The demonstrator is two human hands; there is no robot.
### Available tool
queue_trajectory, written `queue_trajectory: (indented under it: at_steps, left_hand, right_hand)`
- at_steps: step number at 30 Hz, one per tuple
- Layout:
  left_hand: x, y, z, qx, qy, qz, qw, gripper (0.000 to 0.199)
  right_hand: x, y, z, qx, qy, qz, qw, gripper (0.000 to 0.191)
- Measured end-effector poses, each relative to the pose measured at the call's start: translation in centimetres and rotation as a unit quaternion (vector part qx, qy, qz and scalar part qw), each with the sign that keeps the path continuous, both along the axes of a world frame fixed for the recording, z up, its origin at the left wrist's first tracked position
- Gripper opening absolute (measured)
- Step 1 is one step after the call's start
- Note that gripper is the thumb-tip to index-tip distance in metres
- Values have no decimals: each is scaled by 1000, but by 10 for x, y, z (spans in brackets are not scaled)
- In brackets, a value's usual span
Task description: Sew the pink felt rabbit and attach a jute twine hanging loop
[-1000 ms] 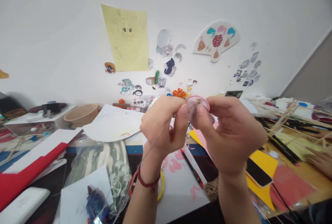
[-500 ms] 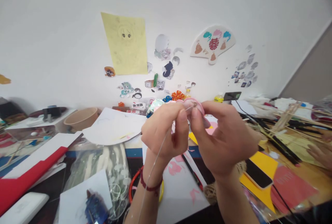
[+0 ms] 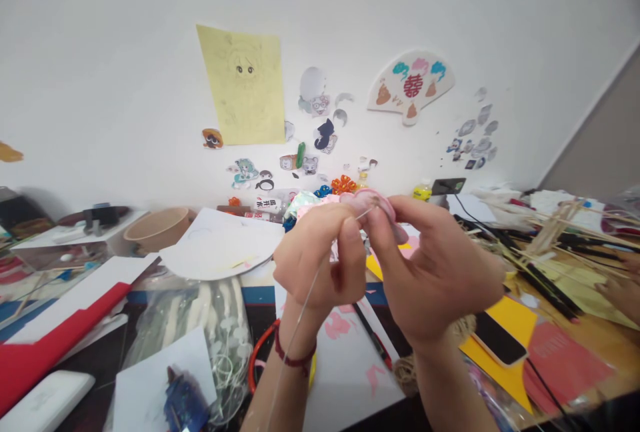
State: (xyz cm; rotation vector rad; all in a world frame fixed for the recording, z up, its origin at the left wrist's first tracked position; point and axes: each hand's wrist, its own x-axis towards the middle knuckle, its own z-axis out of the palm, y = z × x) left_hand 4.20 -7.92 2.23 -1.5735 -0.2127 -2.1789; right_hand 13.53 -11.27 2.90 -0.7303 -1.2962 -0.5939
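My left hand (image 3: 317, 259) is closed, thumb and forefinger pinched on a pale thread (image 3: 313, 285). The thread spans the short gap to the pink cloth piece and also trails down along my left forearm. My right hand (image 3: 433, 262) pinches the pink cloth piece (image 3: 369, 199), which has a rounded, petal-like edge, between thumb and forefinger. Both hands are raised close together above the desk. Part of the cloth is hidden behind my fingers, and I cannot make out whether a needle is on the thread.
Below my hands lies a white sheet (image 3: 350, 379) with pink scraps. A glue gun (image 3: 185, 402) rests on paper at the lower left. A phone (image 3: 500, 337) and yellow card are on the right, a bowl (image 3: 157, 227) at the back left. Another person's hand (image 3: 620, 292) shows at the right edge.
The pinched thread and the pink cloth have shifted very slightly between my fingers. My right hand has moved a little to the right; both hands keep their grip.
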Motion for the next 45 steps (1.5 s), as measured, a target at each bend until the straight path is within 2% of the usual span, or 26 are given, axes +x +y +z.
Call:
queue_trajectory:
  at_steps: [5, 10, 15, 19, 24, 30, 33, 38, 41, 45]
  left_hand:
    - [-1, -2, 1, -5, -11, -29, 1000, 13]
    - [-1, 0, 2, 3, 7, 2, 1000, 10]
    - [-1, -3, 4, -3, 4, 5, 1000, 12]
    - [-1, -5, 4, -10, 3, 10, 1000, 13]
    - [-2, -4, 4, -10, 19, 43, 999, 13]
    - [0, -6, 8, 35, 12, 60, 998, 9]
    - [-1, -11, 9, 17, 22, 68, 997, 8]
    - [-5, -15, 8, -10, 25, 96, 995, 9]
    - [-5, -12, 8, -7, 18, 88, 996, 11]
    - [-5, -9, 8, -1, 14, 89, 996, 12]
  right_hand:
    - [0, -2, 0, -9, -7, 16, 1000, 11]
    - [0, -1, -3, -9, -2, 28, 1000, 15]
    - [1, 0, -6, 1, 26, 63, 998, 19]
    - [2, 0, -6, -28, 22, 78, 996, 19]
    - [2, 2, -5, 9, 28, 84, 996, 18]
    - [2, 5, -3, 54, -10, 66, 996, 18]
    - [3, 5, -2, 65, -27, 76, 995, 20]
    - [5, 5, -4, 55, -39, 71, 995, 29]
    - [5, 5, -4, 68, -49, 64, 994, 29]
    - [5, 7, -2, 60, -52, 98, 992, 28]
